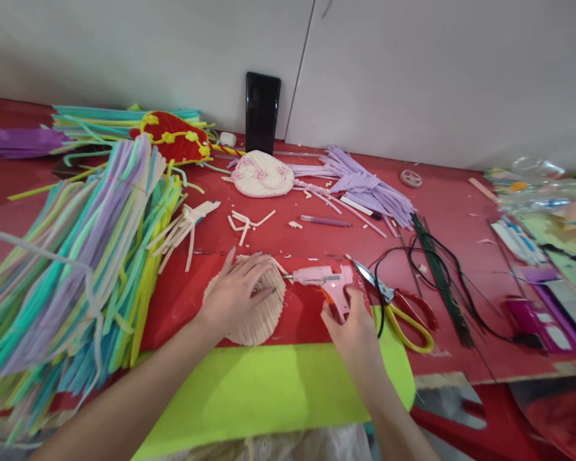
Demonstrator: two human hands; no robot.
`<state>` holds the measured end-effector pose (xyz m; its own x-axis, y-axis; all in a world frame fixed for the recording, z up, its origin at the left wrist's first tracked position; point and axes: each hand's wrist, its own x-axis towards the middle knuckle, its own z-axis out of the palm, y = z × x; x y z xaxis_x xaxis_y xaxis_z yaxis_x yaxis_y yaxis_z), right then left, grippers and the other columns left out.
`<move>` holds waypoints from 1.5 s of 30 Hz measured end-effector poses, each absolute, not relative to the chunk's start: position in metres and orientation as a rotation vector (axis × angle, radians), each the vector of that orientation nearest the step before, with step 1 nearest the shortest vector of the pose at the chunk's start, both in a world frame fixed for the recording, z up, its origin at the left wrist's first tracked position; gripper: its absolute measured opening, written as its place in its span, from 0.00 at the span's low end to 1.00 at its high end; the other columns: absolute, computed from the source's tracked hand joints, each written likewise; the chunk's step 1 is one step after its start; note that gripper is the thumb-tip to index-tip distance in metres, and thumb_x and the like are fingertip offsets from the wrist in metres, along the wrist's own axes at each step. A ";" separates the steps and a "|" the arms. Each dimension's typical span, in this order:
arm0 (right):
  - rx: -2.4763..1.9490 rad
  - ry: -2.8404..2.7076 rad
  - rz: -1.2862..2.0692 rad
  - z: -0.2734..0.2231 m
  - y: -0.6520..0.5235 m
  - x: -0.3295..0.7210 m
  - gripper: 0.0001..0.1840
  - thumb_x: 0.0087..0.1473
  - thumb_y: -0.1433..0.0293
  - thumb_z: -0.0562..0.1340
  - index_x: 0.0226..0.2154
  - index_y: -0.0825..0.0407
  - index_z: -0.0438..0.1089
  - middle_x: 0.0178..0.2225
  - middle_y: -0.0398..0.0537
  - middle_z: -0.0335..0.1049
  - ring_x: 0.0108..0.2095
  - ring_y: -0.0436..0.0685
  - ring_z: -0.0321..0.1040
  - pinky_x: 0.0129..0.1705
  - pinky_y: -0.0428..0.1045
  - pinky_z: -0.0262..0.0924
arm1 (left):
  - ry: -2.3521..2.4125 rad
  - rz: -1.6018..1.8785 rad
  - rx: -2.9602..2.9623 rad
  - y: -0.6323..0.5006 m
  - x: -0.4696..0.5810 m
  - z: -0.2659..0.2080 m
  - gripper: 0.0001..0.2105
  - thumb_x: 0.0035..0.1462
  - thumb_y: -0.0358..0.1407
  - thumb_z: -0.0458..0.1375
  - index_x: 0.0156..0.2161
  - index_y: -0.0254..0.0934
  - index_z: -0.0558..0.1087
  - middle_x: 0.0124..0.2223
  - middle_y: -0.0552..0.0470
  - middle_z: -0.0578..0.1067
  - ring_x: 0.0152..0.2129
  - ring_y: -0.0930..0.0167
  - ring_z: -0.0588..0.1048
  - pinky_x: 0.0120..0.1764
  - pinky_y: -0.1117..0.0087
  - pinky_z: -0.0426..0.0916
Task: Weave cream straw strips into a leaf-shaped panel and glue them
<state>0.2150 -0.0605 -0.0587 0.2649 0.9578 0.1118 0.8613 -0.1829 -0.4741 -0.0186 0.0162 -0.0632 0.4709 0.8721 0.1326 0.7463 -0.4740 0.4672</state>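
Observation:
My left hand point(237, 288) lies with its fingers stretched out over a cream disc point(264, 320) made of side-by-side fuzzy stems, covering its upper left part. A pink hot glue gun point(319, 276) is held by the handle in my right hand point(352, 326). Its nozzle points left, close to the disc's upper right edge; whether it touches I cannot tell. Beyond the hands sits a finished-looking cream oval fan point(263, 174) with pink trim and a twisted handle. Loose cream stem pieces point(244, 224) are scattered on the red table point(201, 240).
Bundled colourful pipe cleaners point(86, 256) fill the left side. Scissors point(398, 301) with red and yellow handles lie right of the glue gun, beside a black cord point(465, 294). Lilac stems point(365, 186) lie behind. A phone point(262, 112) leans on the wall. Lime cloth point(269, 390) hangs in front.

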 end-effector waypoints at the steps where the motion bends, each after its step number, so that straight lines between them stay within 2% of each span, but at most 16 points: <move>1: -2.098 -1.645 0.289 -0.059 -0.061 0.215 0.21 0.54 0.60 0.57 0.48 0.54 0.62 0.41 0.61 0.73 0.37 0.64 0.73 0.34 0.55 0.66 | 1.364 0.511 2.378 0.016 -0.019 -0.063 0.16 0.61 0.41 0.55 0.54 0.44 0.67 0.59 0.52 0.70 0.58 0.66 0.66 0.66 0.51 0.43; 12: -2.102 -1.662 0.285 -0.060 -0.067 0.220 0.22 0.54 0.59 0.57 0.47 0.55 0.62 0.40 0.60 0.73 0.35 0.64 0.72 0.34 0.55 0.65 | 1.358 0.529 2.400 0.015 -0.019 -0.065 0.15 0.61 0.42 0.55 0.53 0.44 0.67 0.59 0.53 0.70 0.58 0.67 0.66 0.67 0.50 0.35; 21: -2.118 -1.633 0.311 -0.056 -0.072 0.219 0.20 0.54 0.59 0.57 0.46 0.53 0.63 0.39 0.59 0.73 0.35 0.63 0.71 0.33 0.54 0.65 | 1.362 0.511 2.384 0.015 -0.018 -0.066 0.16 0.62 0.43 0.54 0.54 0.44 0.66 0.59 0.52 0.70 0.58 0.66 0.65 0.66 0.49 0.35; 27: -2.145 -1.460 0.066 -0.055 -0.063 0.251 0.30 0.49 0.50 0.61 0.45 0.56 0.65 0.40 0.60 0.71 0.38 0.64 0.69 0.40 0.55 0.64 | 1.364 0.531 2.387 0.014 -0.018 -0.066 0.16 0.62 0.42 0.55 0.53 0.44 0.66 0.59 0.52 0.70 0.58 0.66 0.65 0.66 0.50 0.36; 30: -2.213 -1.333 -0.021 -0.051 -0.048 0.272 0.33 0.48 0.47 0.61 0.46 0.57 0.65 0.38 0.59 0.71 0.37 0.64 0.68 0.38 0.55 0.62 | 1.369 0.547 2.386 0.014 -0.018 -0.066 0.16 0.61 0.42 0.56 0.53 0.43 0.67 0.59 0.53 0.70 0.58 0.67 0.65 0.66 0.51 0.36; 34: -2.290 -1.407 -0.037 -0.050 -0.027 0.278 0.34 0.50 0.46 0.58 0.48 0.57 0.65 0.40 0.60 0.70 0.38 0.65 0.67 0.38 0.55 0.60 | 1.367 0.566 2.395 0.015 -0.019 -0.068 0.16 0.61 0.41 0.56 0.53 0.43 0.67 0.58 0.53 0.70 0.58 0.67 0.65 0.67 0.52 0.35; 37: -2.309 -1.505 -0.038 -0.053 -0.017 0.272 0.33 0.53 0.47 0.57 0.49 0.56 0.64 0.42 0.60 0.70 0.40 0.66 0.67 0.37 0.55 0.60 | 1.356 0.579 2.398 0.015 -0.019 -0.069 0.16 0.61 0.42 0.56 0.53 0.43 0.66 0.58 0.53 0.71 0.59 0.67 0.65 0.67 0.52 0.35; 40: -2.221 -1.562 -0.229 -0.051 -0.015 0.261 0.30 0.54 0.48 0.57 0.46 0.57 0.66 0.42 0.62 0.68 0.44 0.68 0.64 0.41 0.57 0.59 | 1.365 0.584 2.393 0.015 -0.019 -0.070 0.16 0.61 0.41 0.56 0.53 0.43 0.66 0.58 0.53 0.71 0.59 0.67 0.65 0.67 0.53 0.38; 43: -2.039 -1.621 -0.371 -0.046 -0.019 0.240 0.21 0.58 0.55 0.58 0.43 0.56 0.67 0.43 0.61 0.66 0.46 0.66 0.62 0.47 0.60 0.58 | 1.368 0.585 2.391 0.015 -0.019 -0.072 0.16 0.60 0.41 0.56 0.53 0.43 0.67 0.58 0.53 0.71 0.58 0.67 0.66 0.66 0.53 0.40; 45: -1.873 -1.766 -0.234 -0.044 -0.021 0.220 0.12 0.60 0.62 0.57 0.40 0.53 0.68 0.41 0.56 0.67 0.44 0.62 0.63 0.49 0.59 0.58 | 1.361 0.588 2.398 0.015 -0.019 -0.072 0.16 0.61 0.41 0.56 0.53 0.43 0.68 0.57 0.52 0.72 0.58 0.66 0.66 0.66 0.52 0.41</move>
